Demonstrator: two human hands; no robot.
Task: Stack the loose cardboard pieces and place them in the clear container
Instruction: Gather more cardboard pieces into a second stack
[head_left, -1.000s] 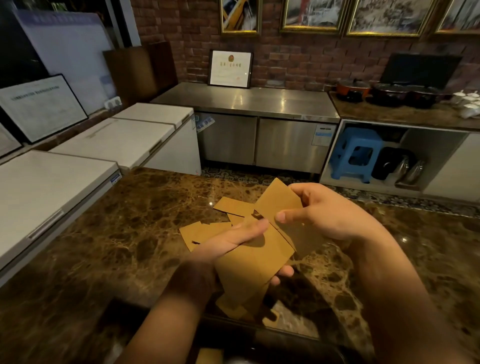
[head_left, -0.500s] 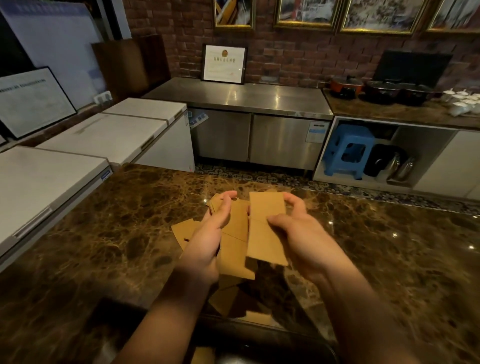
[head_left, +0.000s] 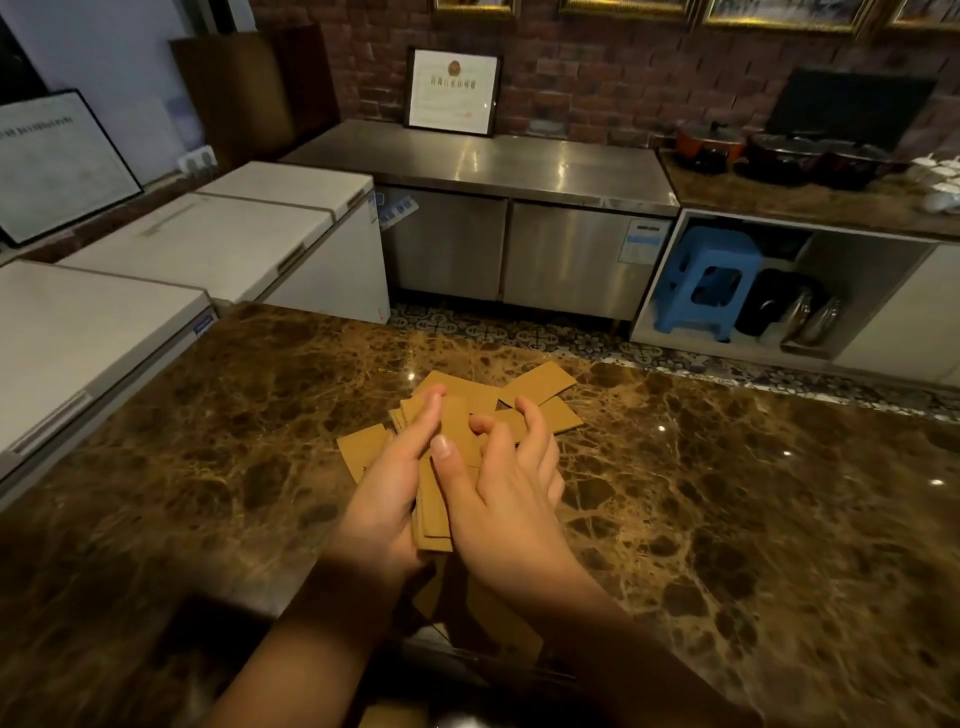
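The left hand (head_left: 387, 493) and right hand (head_left: 506, 493) together grasped a stack (head_left: 434, 512) of cardboard pieces, held above the tabletop (head_left: 727, 493). The left fingers curled round the stack's left edge and the right fingers round its right edge, the right thumb lying across its face. Loose pieces (head_left: 540, 387) lay flat on the tabletop just beyond the stack, some overlapping; one more piece (head_left: 361, 449) showed left of the stack, beside the left hand. Further cardboard (head_left: 498, 618) lay in shadow below the stack, between the forearms; whether it sat in a container could not be told. Right of the stack the brown marble tabletop ran well clear to its far edge; left of the stack it ran to the edge that met a white chest freezer (head_left: 78, 332). Beyond the stack stood a steel counter (head_left: 483, 166) against a brick wall (head_left: 597, 78) and a blue stool (head_left: 706, 280) in an open cabinet.
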